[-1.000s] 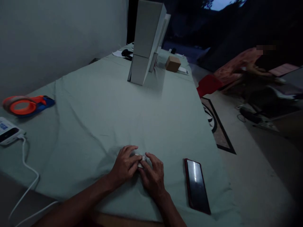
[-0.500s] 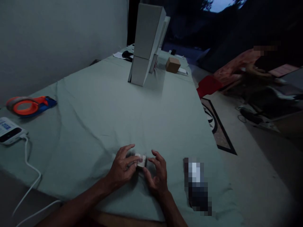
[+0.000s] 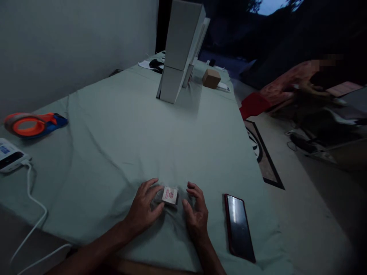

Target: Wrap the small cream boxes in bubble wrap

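Observation:
A small, squarish packet [image 3: 170, 195] with a pale top and a red printed mark lies on the green cloth near the front of the table. Just left of it is my left hand [image 3: 147, 204], fingers curved and apart, the thumb and fingertips close to the packet's left side; whether they touch it I cannot tell. To the right, my right hand [image 3: 196, 210] is held apart from the packet, palm facing inward and fingers bent loosely. Nothing is between the fingers of either hand. What the packet contains is hidden.
A phone [image 3: 240, 228] lies right of my hands. At left are an orange-and-blue tape dispenser [image 3: 36, 125] and a white device [image 3: 12, 154] with a cable. Tall white boxes [image 3: 183, 38] and a brown box [image 3: 211, 78] stand farther back. A person [image 3: 289, 86] sits at right.
Both hands have drawn away from the packet, the right one moving rightward. The packet's printed top, partly covered by my left fingers before, now shows. The view has shifted slightly.

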`<state>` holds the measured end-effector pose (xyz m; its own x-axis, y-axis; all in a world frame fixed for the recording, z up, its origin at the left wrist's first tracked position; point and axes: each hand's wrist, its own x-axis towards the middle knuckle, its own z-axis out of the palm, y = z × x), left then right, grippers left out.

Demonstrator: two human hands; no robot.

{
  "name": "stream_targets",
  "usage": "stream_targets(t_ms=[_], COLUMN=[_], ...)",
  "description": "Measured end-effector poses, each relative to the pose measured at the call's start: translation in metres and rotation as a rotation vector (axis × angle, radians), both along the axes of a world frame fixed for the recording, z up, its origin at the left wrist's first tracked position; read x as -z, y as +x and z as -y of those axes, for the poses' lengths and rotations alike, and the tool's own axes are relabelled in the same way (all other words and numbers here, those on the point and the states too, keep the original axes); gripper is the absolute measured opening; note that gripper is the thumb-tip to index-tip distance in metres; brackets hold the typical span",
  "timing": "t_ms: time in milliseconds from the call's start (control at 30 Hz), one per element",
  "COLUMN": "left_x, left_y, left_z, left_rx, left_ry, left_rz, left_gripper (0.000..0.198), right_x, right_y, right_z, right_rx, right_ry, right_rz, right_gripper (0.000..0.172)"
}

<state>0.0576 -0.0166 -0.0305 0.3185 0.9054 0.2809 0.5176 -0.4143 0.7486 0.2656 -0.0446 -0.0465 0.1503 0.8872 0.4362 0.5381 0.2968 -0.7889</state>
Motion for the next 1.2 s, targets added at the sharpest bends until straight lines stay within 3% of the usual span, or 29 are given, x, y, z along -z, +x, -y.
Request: stream_targets(t_ms=[300,500,733,833,1033,1200], left_x=[0.001,0.007,0.015,0.016,0.016,0.002], left_y=[0.008,0.01,0.008,0.008,0.007,0.009], left_z=[-0.008,-0.007,-0.002,-0.002,0.0,-0.001], left_rx=[0.021,0.03,0.027,0.042,0.046,-0.007], left_ry=[-0.011,-0.015,0.019,0.044,-0.017,-0.068], left_rz=[-0.025,-0.024,-0.007,-0.002,0.015,0.014], left_gripper=[0.069,0.084,0.084,0.082,0.082,0.074], right_x=[-0.042,-0.059,-0.044,-0.036,-0.036,-0.023], right_y=[0.005,0.013,0.012,0.01,0.007,0.005], right_z=[0.008,0.0,-0.022,-0.028,-0.031,-0.033], right_rx=[-0.089,-0.206,-0.397,-0.437,-0.343,-0.223], right_ry=[-0.122,-0.202,-0.265,-0.322,-0.272,-0.258], right_rz=[0.164,0.331,0.505,0.493,0.36,0.309], right_gripper=[0.033,0.059,0.084,0.087,0.075,0.072])
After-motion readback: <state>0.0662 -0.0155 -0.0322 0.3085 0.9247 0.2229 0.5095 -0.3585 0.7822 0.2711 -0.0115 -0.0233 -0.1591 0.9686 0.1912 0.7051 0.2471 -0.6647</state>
